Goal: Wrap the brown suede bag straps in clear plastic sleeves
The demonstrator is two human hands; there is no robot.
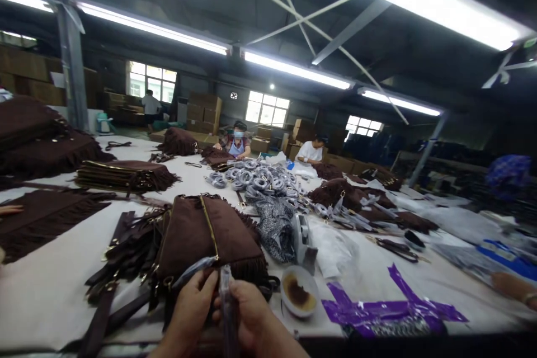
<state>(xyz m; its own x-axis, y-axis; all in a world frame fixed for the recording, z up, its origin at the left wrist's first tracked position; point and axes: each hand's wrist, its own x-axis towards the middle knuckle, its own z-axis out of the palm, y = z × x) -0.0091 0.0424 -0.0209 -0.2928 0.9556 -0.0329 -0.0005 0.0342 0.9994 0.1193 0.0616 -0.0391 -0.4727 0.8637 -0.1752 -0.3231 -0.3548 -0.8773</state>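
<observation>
A dark brown fringed bag (184, 235) lies in front of me, with a gold zipper running down its face. Just below it, my right hand (251, 305) is closed around a narrow plastic-wrapped strap (227, 307) that points towards me. My left hand (193, 305) is beside it, thumb and fingers pressed together; what they pinch is hidden. A greyish plastic-covered strip (195, 268) extends from near the zipper's end, behind my left fingers. Dark straps with gold clasps (121, 251) are heaped left of the bag.
A bowl with brown residue (298, 291), a tape dispenser (301, 235) and purple plastic wrapping (377, 313) are to the right. Wrapped coiled straps (264, 176) pile up mid-table. Stacked brown bags (126, 176) lie left. Other people's hands (509, 285) reach in at both sides; co-workers sit opposite.
</observation>
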